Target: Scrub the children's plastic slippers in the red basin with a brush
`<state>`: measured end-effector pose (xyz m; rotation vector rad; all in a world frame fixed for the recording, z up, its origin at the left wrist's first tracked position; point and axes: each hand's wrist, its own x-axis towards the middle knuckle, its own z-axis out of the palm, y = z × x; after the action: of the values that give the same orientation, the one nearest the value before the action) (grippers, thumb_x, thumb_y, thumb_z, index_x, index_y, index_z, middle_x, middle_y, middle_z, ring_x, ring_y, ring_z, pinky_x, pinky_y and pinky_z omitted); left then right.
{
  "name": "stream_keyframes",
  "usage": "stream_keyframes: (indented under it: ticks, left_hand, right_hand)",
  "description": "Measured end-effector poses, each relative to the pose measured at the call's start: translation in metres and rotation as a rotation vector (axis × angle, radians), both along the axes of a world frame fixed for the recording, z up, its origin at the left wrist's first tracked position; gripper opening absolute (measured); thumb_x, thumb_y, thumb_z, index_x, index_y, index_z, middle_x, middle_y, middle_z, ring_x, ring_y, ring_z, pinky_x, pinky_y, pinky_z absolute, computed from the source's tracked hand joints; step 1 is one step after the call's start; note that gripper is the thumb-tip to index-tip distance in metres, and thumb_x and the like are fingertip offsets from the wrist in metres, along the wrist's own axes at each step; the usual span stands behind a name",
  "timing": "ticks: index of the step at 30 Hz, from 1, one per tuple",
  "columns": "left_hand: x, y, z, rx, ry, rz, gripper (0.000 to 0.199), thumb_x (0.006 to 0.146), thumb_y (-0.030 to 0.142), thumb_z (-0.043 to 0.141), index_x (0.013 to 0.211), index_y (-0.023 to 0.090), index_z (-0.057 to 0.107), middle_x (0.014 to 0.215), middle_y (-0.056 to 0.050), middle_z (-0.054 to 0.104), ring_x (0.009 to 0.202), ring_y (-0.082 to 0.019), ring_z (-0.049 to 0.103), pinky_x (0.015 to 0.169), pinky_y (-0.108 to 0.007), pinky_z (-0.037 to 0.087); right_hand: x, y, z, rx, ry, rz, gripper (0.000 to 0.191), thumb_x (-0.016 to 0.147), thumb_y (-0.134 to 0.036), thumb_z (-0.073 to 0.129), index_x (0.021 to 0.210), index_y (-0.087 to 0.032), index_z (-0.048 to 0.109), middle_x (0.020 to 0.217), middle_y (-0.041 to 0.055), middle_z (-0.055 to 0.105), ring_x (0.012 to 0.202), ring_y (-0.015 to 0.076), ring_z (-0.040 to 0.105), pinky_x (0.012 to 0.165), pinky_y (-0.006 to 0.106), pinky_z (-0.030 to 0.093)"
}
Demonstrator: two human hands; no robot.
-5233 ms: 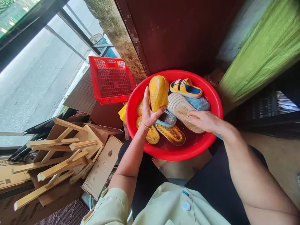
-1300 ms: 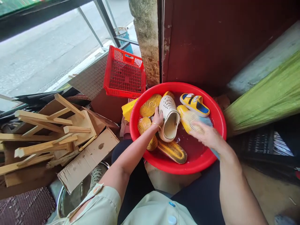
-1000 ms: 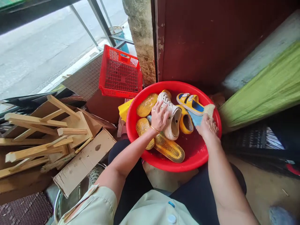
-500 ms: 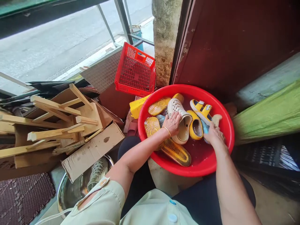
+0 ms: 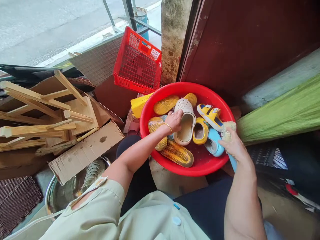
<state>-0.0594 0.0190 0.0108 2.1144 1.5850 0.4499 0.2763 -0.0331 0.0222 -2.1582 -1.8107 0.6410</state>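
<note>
A red plastic basin (image 5: 200, 170) sits between my knees, holding dark water and several shoes. My left hand (image 5: 173, 121) grips the side of a cream perforated clog (image 5: 187, 125). My right hand (image 5: 233, 145) is at the basin's right rim, shut around a scrubbing brush (image 5: 228, 130) with pale bristles and a blue handle. Just left of the brush lies a blue slipper (image 5: 213, 142), next to a yellow clog (image 5: 200, 131). Farther back is a yellow-and-blue slide (image 5: 210, 116). Yellow ribbed soles (image 5: 177, 152) face upward around my left hand.
A yellow cloth (image 5: 141, 105) hangs over the basin's left rim. Behind stand a red plastic crate (image 5: 137, 63) and a dark red door (image 5: 225, 43). Wooden slats (image 5: 37, 130) and cardboard (image 5: 85, 150) are piled left, above a steel bowl (image 5: 72, 191). A green sheet (image 5: 280, 110) lies right.
My right hand has moved toward the basin's right rim, lifting the brush clear of the shoes, and the blue slipper now shows. The view has shifted slightly. My left hand stays on the clog.
</note>
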Motion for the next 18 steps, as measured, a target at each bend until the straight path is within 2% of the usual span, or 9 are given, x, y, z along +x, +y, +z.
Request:
stream_keyframes:
  ticks: [2, 4, 7, 8, 9, 11, 13, 16, 18]
  left_hand:
    - [0.006, -0.007, 0.008, 0.109, -0.171, 0.002, 0.071, 0.078, 0.016, 0.06, 0.147, 0.01, 0.047, 0.15, -0.023, 0.052, 0.145, -0.039, 0.043, 0.121, -0.055, 0.026]
    - [0.02, -0.024, 0.014, 0.17, -0.369, -0.096, 0.06, 0.083, 0.025, 0.061, 0.142, 0.017, 0.056, 0.152, -0.018, 0.052, 0.148, -0.037, 0.039, 0.124, -0.052, 0.023]
    - [0.048, -0.062, 0.01, 0.012, -0.559, -0.398, 0.043, 0.091, 0.041, 0.058, 0.129, 0.023, 0.069, 0.121, -0.016, 0.07, 0.124, -0.032, 0.062, 0.115, -0.043, 0.04]
    - [0.057, -0.074, 0.005, -0.084, -0.597, -0.481, 0.044, 0.093, 0.045, 0.056, 0.13, 0.023, 0.068, 0.112, -0.014, 0.073, 0.111, -0.029, 0.068, 0.107, -0.04, 0.046]
    - [0.066, -0.084, -0.002, -0.173, -0.63, -0.505, 0.049, 0.093, 0.049, 0.057, 0.132, 0.022, 0.066, 0.105, -0.012, 0.074, 0.101, -0.028, 0.071, 0.099, -0.038, 0.05]
    - [0.078, -0.099, -0.016, -0.34, -0.654, -0.458, 0.056, 0.093, 0.057, 0.056, 0.135, 0.021, 0.063, 0.097, -0.008, 0.074, 0.086, -0.024, 0.071, 0.087, -0.034, 0.052]
    - [0.084, -0.104, -0.028, -0.472, -0.657, -0.372, 0.056, 0.092, 0.065, 0.055, 0.126, 0.021, 0.067, 0.086, -0.003, 0.071, 0.077, -0.021, 0.069, 0.079, -0.031, 0.051]
    - [0.087, -0.104, -0.038, -0.543, -0.613, -0.26, 0.051, 0.083, 0.07, 0.066, 0.096, 0.02, 0.07, 0.069, 0.002, 0.062, 0.066, -0.018, 0.061, 0.069, -0.029, 0.048]
    - [0.088, -0.102, -0.039, -0.522, -0.572, -0.18, 0.043, 0.077, 0.062, 0.076, 0.084, 0.02, 0.066, 0.065, 0.003, 0.056, 0.064, -0.017, 0.056, 0.066, -0.029, 0.045]
  right_hand:
    - [0.009, -0.006, 0.003, 0.05, 0.102, -0.005, 0.088, 0.074, -0.045, 0.074, 0.154, -0.019, 0.048, 0.132, 0.0149, 0.069, 0.117, 0.0364, 0.067, 0.103, 0.051, 0.052]
    - [0.015, -0.012, 0.005, 0.065, 0.19, -0.031, 0.085, 0.073, -0.045, 0.075, 0.151, -0.019, 0.053, 0.133, 0.0155, 0.069, 0.113, 0.0359, 0.068, 0.1, 0.051, 0.054]
    - [0.013, -0.022, 0.007, 0.025, 0.302, -0.08, 0.085, 0.072, -0.045, 0.076, 0.15, -0.021, 0.054, 0.121, 0.0144, 0.073, 0.087, 0.0299, 0.073, 0.079, 0.046, 0.061]
    - [0.009, -0.025, 0.008, 0.009, 0.337, -0.092, 0.086, 0.072, -0.045, 0.077, 0.151, -0.022, 0.053, 0.112, 0.0124, 0.076, 0.075, 0.0265, 0.072, 0.071, 0.043, 0.062]
    - [0.002, -0.029, 0.008, -0.007, 0.372, -0.101, 0.088, 0.072, -0.045, 0.077, 0.152, -0.022, 0.051, 0.103, 0.0097, 0.077, 0.064, 0.0234, 0.069, 0.063, 0.04, 0.061]
    - [-0.015, -0.036, 0.008, -0.052, 0.434, -0.115, 0.092, 0.072, -0.045, 0.076, 0.156, -0.023, 0.046, 0.083, 0.0038, 0.075, 0.051, 0.0205, 0.063, 0.053, 0.037, 0.058]
    - [-0.036, -0.044, 0.006, -0.1, 0.464, -0.124, 0.097, 0.073, -0.045, 0.076, 0.16, -0.021, 0.04, 0.071, 0.0001, 0.071, 0.046, 0.0207, 0.061, 0.047, 0.036, 0.055]
    - [-0.061, -0.052, 0.003, -0.143, 0.483, -0.098, 0.098, 0.076, -0.047, 0.073, 0.162, -0.021, 0.035, 0.07, 0.0003, 0.072, 0.047, 0.022, 0.063, 0.046, 0.035, 0.055]
    - [-0.068, -0.052, 0.004, -0.155, 0.508, -0.083, 0.095, 0.079, -0.051, 0.07, 0.162, -0.021, 0.035, 0.073, 0.0018, 0.073, 0.054, 0.0238, 0.068, 0.045, 0.033, 0.055]
